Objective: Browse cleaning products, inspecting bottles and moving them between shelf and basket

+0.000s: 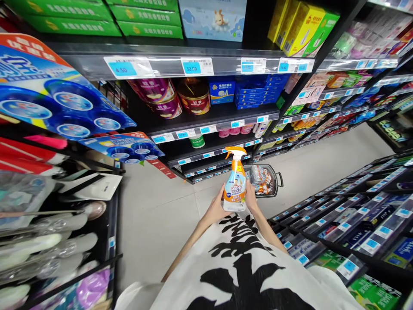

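Upright between my two hands is a spray bottle (235, 183) of cleaner, with an orange and white trigger head and an orange and blue label turned toward me. My left hand (218, 206) is closed around its left side near the base. On the other side, my right hand (251, 196) grips the bottle, with the fingers mostly hidden behind it. Just beyond my right hand, a dark shopping basket (273, 189) stands on the floor, holding plastic-wrapped items (258, 176) with orange and white labels.
Ahead, a shelf unit (222, 122) holds jars (194, 95) and boxes (222, 91). Blue blister packs (69, 101) jut out at left, above hanging wrapped goods (64, 228). Another shelf (350, 224) lines the right. Grey tiled floor (151, 232) runs between them.
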{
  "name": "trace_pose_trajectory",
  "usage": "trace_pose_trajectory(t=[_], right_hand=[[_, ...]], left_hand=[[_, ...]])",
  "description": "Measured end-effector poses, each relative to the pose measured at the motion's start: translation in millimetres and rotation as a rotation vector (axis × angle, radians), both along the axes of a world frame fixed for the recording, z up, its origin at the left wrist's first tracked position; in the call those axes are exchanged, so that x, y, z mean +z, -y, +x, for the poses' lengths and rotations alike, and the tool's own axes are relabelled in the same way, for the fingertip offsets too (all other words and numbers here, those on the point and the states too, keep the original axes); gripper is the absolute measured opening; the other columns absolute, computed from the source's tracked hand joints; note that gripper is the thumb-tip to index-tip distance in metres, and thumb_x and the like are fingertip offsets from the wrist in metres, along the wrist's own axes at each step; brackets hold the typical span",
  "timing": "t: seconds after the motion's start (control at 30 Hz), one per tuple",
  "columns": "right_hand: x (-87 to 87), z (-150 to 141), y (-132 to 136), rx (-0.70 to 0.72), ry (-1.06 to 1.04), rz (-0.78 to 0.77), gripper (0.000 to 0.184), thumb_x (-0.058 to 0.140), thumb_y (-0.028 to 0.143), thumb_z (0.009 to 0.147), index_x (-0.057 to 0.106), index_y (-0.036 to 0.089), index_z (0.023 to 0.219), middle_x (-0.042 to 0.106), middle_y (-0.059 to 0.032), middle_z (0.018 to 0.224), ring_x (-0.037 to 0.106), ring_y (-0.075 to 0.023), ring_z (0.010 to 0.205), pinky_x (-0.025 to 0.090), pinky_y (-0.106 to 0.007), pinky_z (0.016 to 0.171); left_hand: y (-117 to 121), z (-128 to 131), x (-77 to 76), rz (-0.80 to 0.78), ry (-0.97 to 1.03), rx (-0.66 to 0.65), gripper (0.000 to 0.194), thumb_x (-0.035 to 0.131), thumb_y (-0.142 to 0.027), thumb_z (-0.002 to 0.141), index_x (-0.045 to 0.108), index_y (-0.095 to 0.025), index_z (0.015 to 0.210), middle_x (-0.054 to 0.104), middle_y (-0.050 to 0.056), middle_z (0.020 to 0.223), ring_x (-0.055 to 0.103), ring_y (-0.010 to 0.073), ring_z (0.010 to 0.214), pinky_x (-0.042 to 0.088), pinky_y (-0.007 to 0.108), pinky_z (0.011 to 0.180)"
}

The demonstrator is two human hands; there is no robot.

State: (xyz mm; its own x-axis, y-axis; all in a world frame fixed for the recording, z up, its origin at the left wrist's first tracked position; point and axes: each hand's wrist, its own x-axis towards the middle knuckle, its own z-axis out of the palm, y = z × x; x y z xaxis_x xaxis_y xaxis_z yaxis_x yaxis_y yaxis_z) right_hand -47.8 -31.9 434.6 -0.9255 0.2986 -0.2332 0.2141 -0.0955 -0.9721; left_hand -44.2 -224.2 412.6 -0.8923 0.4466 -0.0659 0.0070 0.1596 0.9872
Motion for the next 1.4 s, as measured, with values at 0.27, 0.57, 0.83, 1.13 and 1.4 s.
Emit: trace_pose_trajectory(t=[0.27, 0.57, 0.83, 1.13, 1.4], right_hand=[[2.5, 1, 4, -0.015, 0.010, 0.038, 0.062, 0.047, 0.079, 0.096, 0.066, 0.022, 0.081, 0.071, -0.0047, 0.081, 0.060, -0.0213, 0.074, 0.048, -0.033, 0.069], [8.4, 3, 7, 0.002, 0.031, 0.037, 0.061, 0.048, 0.079, 0.095, 0.063, 0.022, 0.078, 0.066, -0.0030, 0.074, 0.056, -0.0203, 0.070, 0.045, -0.032, 0.066], [12.7, 3, 7, 0.006, 0.021, 0.011, 0.063, 0.047, 0.081, 0.095, 0.063, 0.022, 0.079, 0.068, -0.0035, 0.075, 0.057, -0.0208, 0.071, 0.046, -0.032, 0.064], [4.1, 5, 3, -0.010, 0.026, 0.011, 0.062, 0.048, 0.082, 0.093, 0.061, 0.023, 0.077, 0.064, -0.0025, 0.073, 0.054, -0.0201, 0.069, 0.043, -0.031, 0.063], [2.8, 10, 3, -0.010, 0.027, -0.001, 0.062, 0.049, 0.082, 0.093, 0.062, 0.023, 0.079, 0.068, -0.0035, 0.077, 0.057, -0.0208, 0.072, 0.047, -0.031, 0.067]], left_hand=[[5, 2, -2.4, -0.028, 0.008, 0.005, 0.132, 0.094, -0.027, 0.065, 0.017, -0.021, 0.172, 0.066, 0.019, 0.147, 0.068, 0.0374, 0.129, 0.056, 0.051, 0.109], [7, 4, -3.2, -0.052, 0.025, 0.003, 0.131, 0.093, -0.025, 0.066, 0.017, -0.022, 0.172, 0.063, 0.019, 0.150, 0.067, 0.0382, 0.130, 0.057, 0.050, 0.107], [6, 3, -2.4, -0.047, 0.016, 0.002, 0.131, 0.093, -0.025, 0.066, 0.017, -0.022, 0.172, 0.062, 0.020, 0.151, 0.066, 0.0386, 0.132, 0.057, 0.049, 0.107], [4, 5, -1.5, -0.029, -0.021, -0.019, 0.130, 0.094, -0.034, 0.069, 0.016, -0.021, 0.172, 0.064, 0.019, 0.148, 0.070, 0.0363, 0.125, 0.058, 0.048, 0.105], [5, 7, -5.8, -0.050, -0.021, -0.028, 0.131, 0.092, -0.027, 0.067, 0.015, -0.022, 0.172, 0.063, 0.018, 0.150, 0.069, 0.0355, 0.126, 0.056, 0.049, 0.108]])
